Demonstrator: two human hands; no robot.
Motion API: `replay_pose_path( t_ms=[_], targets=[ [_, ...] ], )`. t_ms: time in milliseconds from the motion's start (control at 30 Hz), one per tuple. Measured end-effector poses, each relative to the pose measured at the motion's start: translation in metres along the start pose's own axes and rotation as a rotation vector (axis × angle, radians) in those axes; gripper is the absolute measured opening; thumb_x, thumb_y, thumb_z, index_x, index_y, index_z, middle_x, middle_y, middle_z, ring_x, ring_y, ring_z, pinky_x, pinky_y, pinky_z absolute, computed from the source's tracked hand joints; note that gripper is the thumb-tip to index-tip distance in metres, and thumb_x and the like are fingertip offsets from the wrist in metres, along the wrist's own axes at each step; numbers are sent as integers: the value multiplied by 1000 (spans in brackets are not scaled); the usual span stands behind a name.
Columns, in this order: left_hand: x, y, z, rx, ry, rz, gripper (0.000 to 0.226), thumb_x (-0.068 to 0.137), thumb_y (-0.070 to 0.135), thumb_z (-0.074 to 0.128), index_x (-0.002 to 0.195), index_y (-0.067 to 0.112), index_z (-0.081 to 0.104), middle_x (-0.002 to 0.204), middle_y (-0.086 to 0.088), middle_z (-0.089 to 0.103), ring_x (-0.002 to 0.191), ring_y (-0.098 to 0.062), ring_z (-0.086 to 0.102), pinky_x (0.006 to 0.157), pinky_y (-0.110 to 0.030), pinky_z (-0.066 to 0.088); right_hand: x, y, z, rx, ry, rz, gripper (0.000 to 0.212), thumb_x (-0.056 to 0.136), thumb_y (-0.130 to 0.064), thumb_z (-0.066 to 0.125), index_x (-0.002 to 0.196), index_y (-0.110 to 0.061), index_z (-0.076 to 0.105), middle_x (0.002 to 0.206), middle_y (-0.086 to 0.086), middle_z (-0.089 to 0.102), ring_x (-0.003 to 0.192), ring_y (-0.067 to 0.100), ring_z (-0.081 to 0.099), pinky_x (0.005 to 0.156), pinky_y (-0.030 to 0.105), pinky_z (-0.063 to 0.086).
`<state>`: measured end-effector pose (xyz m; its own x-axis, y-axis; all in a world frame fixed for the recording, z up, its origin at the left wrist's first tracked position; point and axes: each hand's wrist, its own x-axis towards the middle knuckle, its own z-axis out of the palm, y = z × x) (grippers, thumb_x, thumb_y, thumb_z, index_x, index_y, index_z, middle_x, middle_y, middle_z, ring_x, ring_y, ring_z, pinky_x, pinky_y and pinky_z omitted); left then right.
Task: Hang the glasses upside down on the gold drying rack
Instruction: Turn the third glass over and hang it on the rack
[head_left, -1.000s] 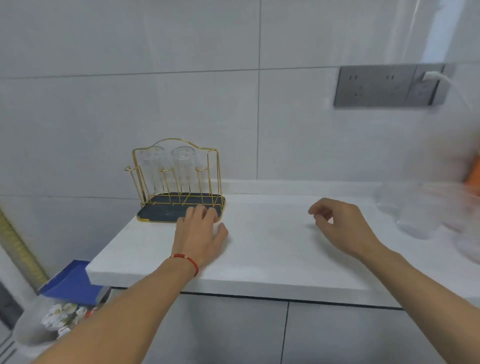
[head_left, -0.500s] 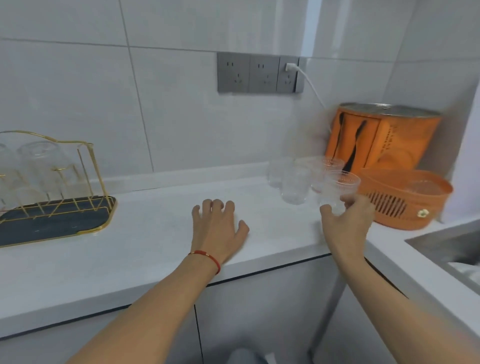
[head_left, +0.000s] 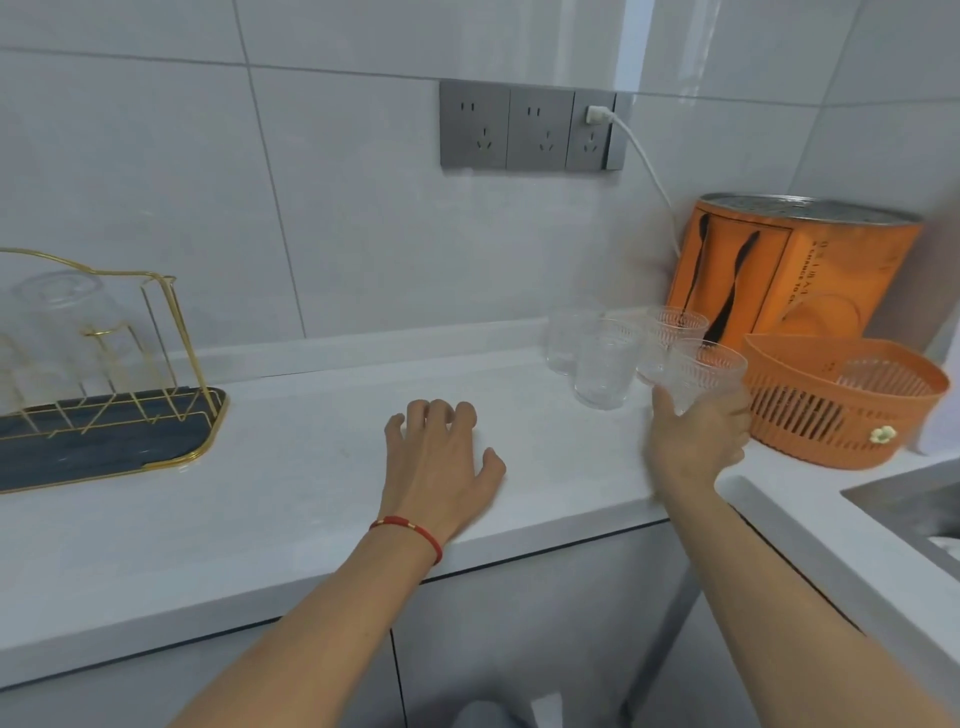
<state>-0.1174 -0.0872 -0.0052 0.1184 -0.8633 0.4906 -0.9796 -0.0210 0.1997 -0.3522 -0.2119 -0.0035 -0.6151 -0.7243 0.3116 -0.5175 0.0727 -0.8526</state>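
Note:
The gold drying rack (head_left: 174, 332) stands on a dark tray at the far left of the white counter, with an upside-down glass (head_left: 57, 306) hanging on it. My right hand (head_left: 693, 441) grips a ribbed clear glass (head_left: 704, 376), upright, just above the counter at the right. Three more clear glasses stand behind it: a plain glass (head_left: 602, 371), another plain glass (head_left: 563, 343) and a ribbed glass (head_left: 670, 332). My left hand (head_left: 441, 462) lies flat on the counter's middle, fingers spread, holding nothing.
An orange plastic basket (head_left: 810, 415) with a glass inside sits at the right, an orange cylindrical box (head_left: 795, 270) behind it. A white cord runs from the grey wall sockets (head_left: 530, 132). A sink edge (head_left: 904, 499) shows at lower right. The counter (head_left: 291, 467) lies between rack and glasses.
My view swung right from the rack to the glasses. My right hand reached the group and closed on the ribbed glass, now lifted slightly. My left hand stayed flat on the counter.

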Motion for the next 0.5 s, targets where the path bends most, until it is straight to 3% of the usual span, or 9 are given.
replay_pose_path(
  t_ms=[100,167,300,400,500],
  targets=[
    [-1,0,-6,-133,-21,28,42,79,42,48,114,19,59,112,0,60,115,-26,46,101,-42,35,-13,-2,-12,156,33,-120,91,84,-44,78,150,-2,32,148,22,44,135,42,40,110,55,36],
    [-2,0,-10,-240,-13,54,41,78,38,51,114,19,59,113,2,61,116,-24,48,99,-38,36,-28,-5,-23,275,-33,-233,89,79,-45,79,146,-6,36,144,14,45,131,32,42,111,44,40],
    [-8,5,-26,-639,44,-41,42,85,41,63,123,27,53,117,9,60,112,-14,54,95,-33,46,-75,-18,-34,374,-263,-505,86,73,-34,89,144,-15,42,129,2,43,112,-15,42,95,-1,33],
    [-19,5,-46,-1070,43,-191,68,76,63,72,134,44,42,121,10,60,100,-13,67,83,-33,57,-111,-35,-33,372,-506,-802,85,67,-29,93,141,-21,51,122,3,45,115,-16,44,93,-1,36],
    [-29,-13,-70,-1169,32,-347,67,66,64,78,126,49,53,116,6,67,99,-19,71,78,-36,60,-139,-53,-32,377,-702,-975,85,68,-40,91,142,-33,51,123,-3,41,116,-4,48,92,7,46]
  ],
)
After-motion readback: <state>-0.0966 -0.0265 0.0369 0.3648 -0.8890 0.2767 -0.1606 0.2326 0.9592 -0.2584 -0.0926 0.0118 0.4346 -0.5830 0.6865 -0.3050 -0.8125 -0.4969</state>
